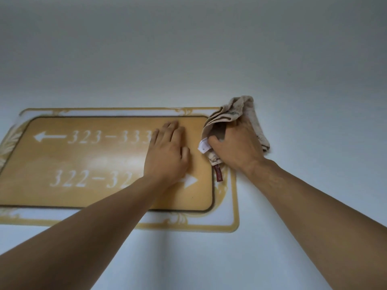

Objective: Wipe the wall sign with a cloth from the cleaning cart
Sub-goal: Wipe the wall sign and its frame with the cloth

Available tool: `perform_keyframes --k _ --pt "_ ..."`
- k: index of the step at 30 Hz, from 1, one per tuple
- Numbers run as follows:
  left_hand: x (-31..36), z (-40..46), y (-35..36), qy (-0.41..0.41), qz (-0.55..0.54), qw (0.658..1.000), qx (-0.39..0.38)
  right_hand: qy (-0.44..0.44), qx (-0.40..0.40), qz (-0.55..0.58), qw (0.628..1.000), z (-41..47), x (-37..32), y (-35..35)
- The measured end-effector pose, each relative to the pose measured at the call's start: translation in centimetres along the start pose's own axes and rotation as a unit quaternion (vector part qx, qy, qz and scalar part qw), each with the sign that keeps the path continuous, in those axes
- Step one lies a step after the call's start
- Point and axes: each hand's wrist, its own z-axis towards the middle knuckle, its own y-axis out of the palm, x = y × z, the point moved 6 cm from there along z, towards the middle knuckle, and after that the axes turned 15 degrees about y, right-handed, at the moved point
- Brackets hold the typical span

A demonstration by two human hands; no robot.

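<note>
While both bare arms reach up to the wall (188, 49), the sign (83, 164) sits under and left of the hands: one rectangular plaque, tan-gold inner panel with dark rounded outline, clear outer border with gold edge and leaf scrollwork at corners. White text on it, two rows: top row left-pointing arrow then "323-333", bottom row "322-32" with the rest hidden by the left forearm, then a right-pointing arrow just below the left wrist. Left hand (167, 151) lies flat, palm down on the panel's right part, fingers together and extended, holding nothing. Right hand (236, 147) is just beside it to the right, at the sign's upper right corner, fingers closed around one bunched beige cloth (236, 109). Cloth bulges above and right of the right hand, onto the wall past the sign's edge. Two tags hang from the cloth: one white tag (203, 146) between the hands, one dark red tag (217, 174) below it, over the sign's right border. Count: one sign, one cloth, two tags, two hands.
</note>
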Motion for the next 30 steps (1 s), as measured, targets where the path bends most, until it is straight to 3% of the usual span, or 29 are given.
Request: perform_keyframes --k 9,19,25,30 --pt "0.4 -1.3 1.1 -0.034 0.016 0.998 -0.051 -0.025 0.051 0.012 0.998 -6.0 0.8 0.1" --pt "2.3 -5.3 0.4 -0.041 -0.008 0.996 -0.078 -0.044 0.014 -0.013 0.999 -14.2 3.0 0.1" --pt "3.3 -6.8 -0.3 -0.057 -0.016 0.995 -0.086 -0.058 0.046 0.072 0.995 -19.4 4.1 -0.6" --pt "4.1 -9.9 -0.3 -0.040 -0.007 0.991 -0.127 -0.036 -0.011 0.018 0.999 -22.9 5.5 -0.1"
